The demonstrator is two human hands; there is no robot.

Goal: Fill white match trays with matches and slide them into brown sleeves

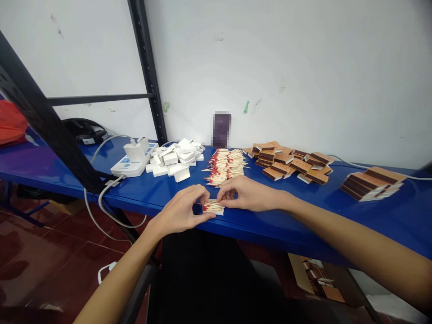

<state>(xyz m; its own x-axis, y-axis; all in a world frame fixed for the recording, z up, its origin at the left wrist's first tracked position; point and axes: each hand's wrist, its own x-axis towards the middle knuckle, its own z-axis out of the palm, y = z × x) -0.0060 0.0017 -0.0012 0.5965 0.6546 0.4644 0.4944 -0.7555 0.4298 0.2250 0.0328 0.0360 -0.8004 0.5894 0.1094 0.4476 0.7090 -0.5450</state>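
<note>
A white matchbox tray (219,213) filled with red-tipped matches (212,206) lies near the front edge of the blue table. My left hand (187,204) grips the tray at its left end, thumb along the near side and fingers at the far side. At the tray's right end, the fingers of my right hand (238,193) are curled and pressed together over the matches; whether a match is between them is hidden. Just behind my hands is a wide heap of loose matches (226,166). Back left of it lies a pile of white matchbox trays (177,157).
Brown matchboxes (286,162) lie heaped at the back right, with stacked matchboxes (373,182) farther right. A power strip (133,164) with white cables sits left, beside a black shelf post (148,67). Below the table, a cardboard box (317,279) holds more matchboxes.
</note>
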